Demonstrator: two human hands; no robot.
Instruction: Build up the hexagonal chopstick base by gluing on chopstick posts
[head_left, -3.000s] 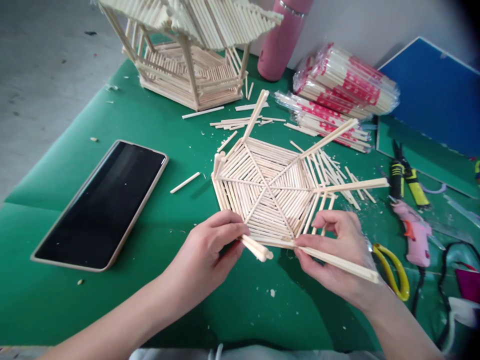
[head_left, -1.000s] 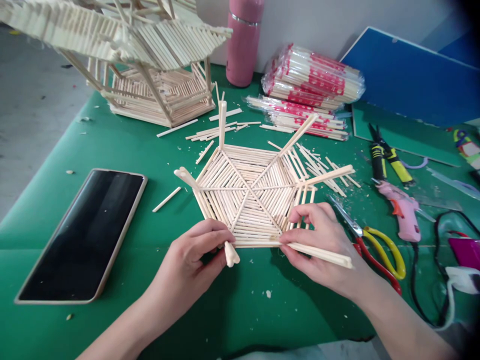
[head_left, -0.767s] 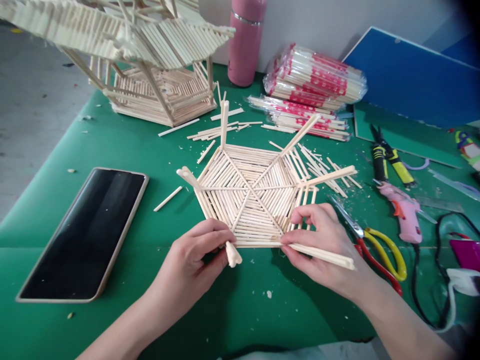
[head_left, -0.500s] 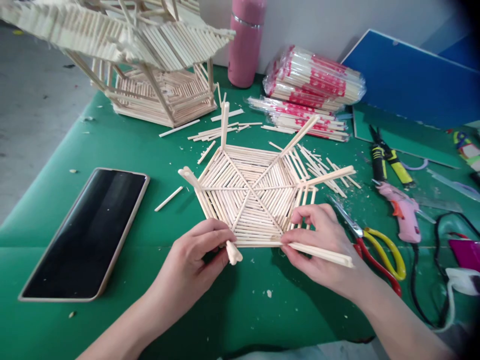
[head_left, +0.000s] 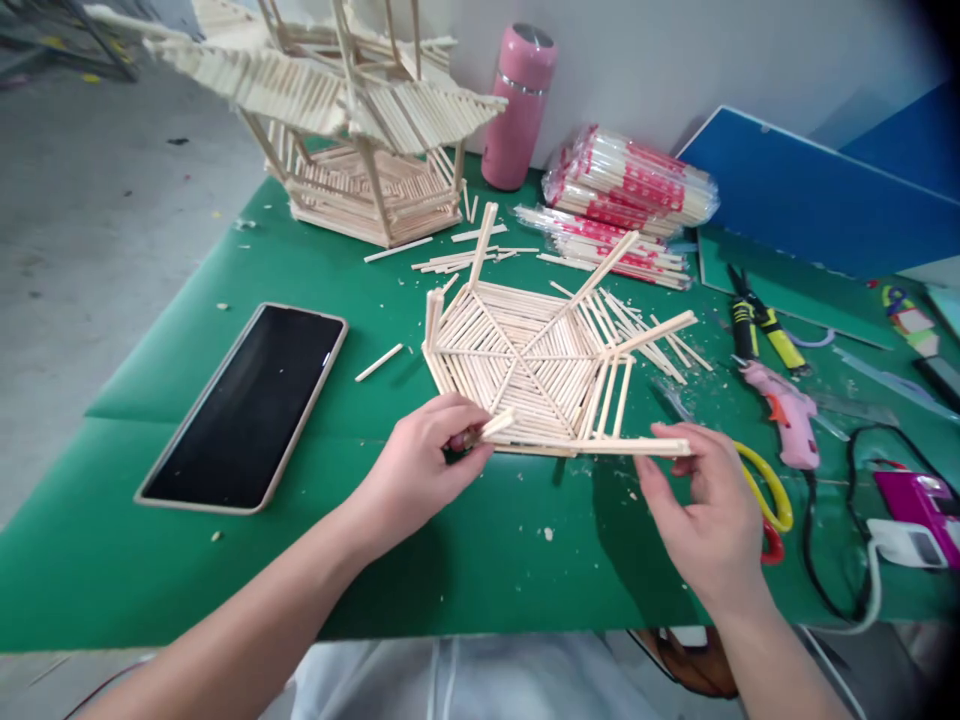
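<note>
A hexagonal panel of wooden sticks (head_left: 517,350) lies on the green table, with paired-stick posts rising outward from its corners. My left hand (head_left: 427,455) is closed around the near left post (head_left: 499,424), thumb and fingers pinching it close to the panel's edge. At the near right corner, another post (head_left: 630,447) points right toward my right hand (head_left: 705,510). That hand's thumb and fingers are spread around the post's outer end; whether they touch it is hard to tell. Short sticks form a partial railing (head_left: 621,395) on the panel's right side.
Behind stand a stick-built pavilion (head_left: 375,190), a pink bottle (head_left: 517,110) and wrapped stick bundles (head_left: 630,185). A phone (head_left: 247,405) lies left. Cutters (head_left: 765,320), a pink glue gun (head_left: 784,415) with its cord, and yellow-and-red-handled pliers (head_left: 772,490) lie right, beyond loose sticks (head_left: 649,335).
My right hand has shifted outward along the near right post, its fingers spreading from their earlier grip at the corner. My left hand still pinches the near left post. The camera view has shifted.
</note>
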